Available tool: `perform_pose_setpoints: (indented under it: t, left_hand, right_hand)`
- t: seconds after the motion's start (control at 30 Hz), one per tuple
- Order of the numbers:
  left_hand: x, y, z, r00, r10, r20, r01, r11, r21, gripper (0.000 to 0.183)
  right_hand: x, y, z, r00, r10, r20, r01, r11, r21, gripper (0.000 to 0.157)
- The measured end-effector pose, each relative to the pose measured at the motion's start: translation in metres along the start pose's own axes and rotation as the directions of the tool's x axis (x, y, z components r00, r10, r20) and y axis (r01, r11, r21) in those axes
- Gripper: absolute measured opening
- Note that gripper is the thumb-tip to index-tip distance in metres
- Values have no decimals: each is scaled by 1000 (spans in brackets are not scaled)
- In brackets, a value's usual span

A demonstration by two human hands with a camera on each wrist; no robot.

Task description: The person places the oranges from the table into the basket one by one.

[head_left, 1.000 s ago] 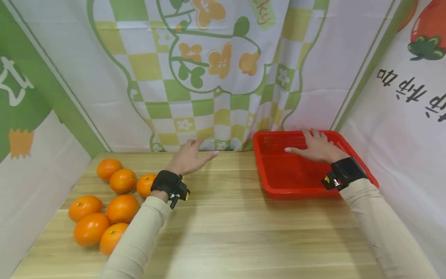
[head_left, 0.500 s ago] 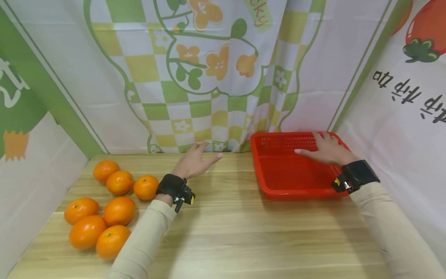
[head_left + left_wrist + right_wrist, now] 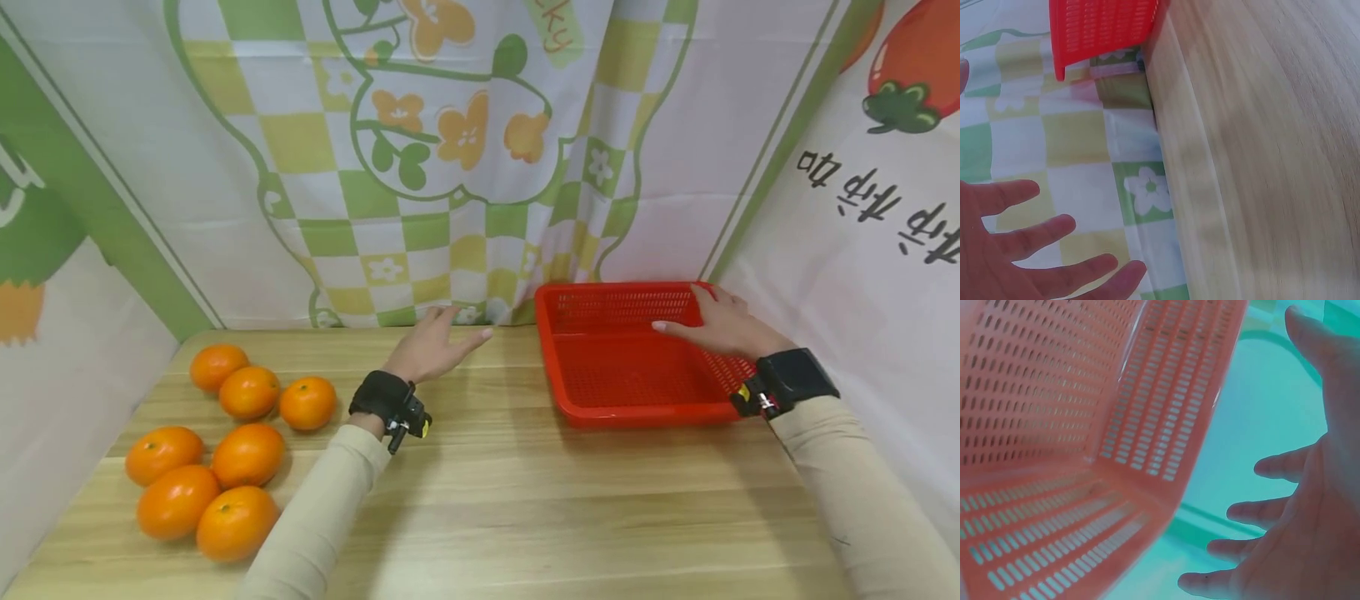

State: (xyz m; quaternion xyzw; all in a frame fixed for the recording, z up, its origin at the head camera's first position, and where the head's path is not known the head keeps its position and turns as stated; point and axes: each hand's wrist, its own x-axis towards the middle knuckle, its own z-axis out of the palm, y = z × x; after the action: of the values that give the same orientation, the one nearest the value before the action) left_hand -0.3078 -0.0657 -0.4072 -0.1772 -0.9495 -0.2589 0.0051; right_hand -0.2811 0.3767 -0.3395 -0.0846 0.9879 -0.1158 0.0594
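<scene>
My left hand hovers with spread fingers over the back middle of the table, apart from anything. The left wrist view shows that hand holding nothing, its fingers parted. Over the right end of a red plastic basket is my right hand, fingers stretched out and thumb apart. In the right wrist view a gap shows between this hand and the slotted basket wall. Several oranges lie loosely grouped on the left of the table, left of my left forearm.
A wooden table carries the basket and the oranges. Behind it hangs a checked green and yellow cloth down to the table's back edge. A white printed sheet stands close at the right, another panel at the left.
Both hands have drifted a little to the right, the right one toward the basket's right end. The view has shifted slightly, and the orange nearest my left wrist now shows whole.
</scene>
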Motion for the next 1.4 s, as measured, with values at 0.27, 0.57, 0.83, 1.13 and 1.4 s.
perform_pose_setpoints:
  t: [0.27, 0.57, 0.83, 1.13, 1.4]
  left_hand:
    - [5, 6, 7, 1000, 9, -7, -9, 1000, 16, 92]
    - [6, 13, 11, 1000, 27, 5, -26, 999, -22, 93]
    - [10, 17, 17, 999, 38, 3, -38, 999, -21, 97]
    - [12, 26, 21, 999, 33, -2, -33, 999, -38, 99]
    - [16, 34, 26, 1000, 27, -14, -28, 997, -68, 102]
  right_hand:
    - [-3, 25, 2, 1000, 25, -5, -25, 1000, 2, 108]
    - [-11, 48, 1, 999, -1, -53, 5, 997, 80, 93]
    - [-20, 63, 2, 997, 76, 24, -79, 986, 147, 105]
    - [-36, 83, 7, 996, 93, 15, -94, 983, 158, 103]
    - [-45, 99, 14, 992, 119, 34, -124, 972, 198, 101]
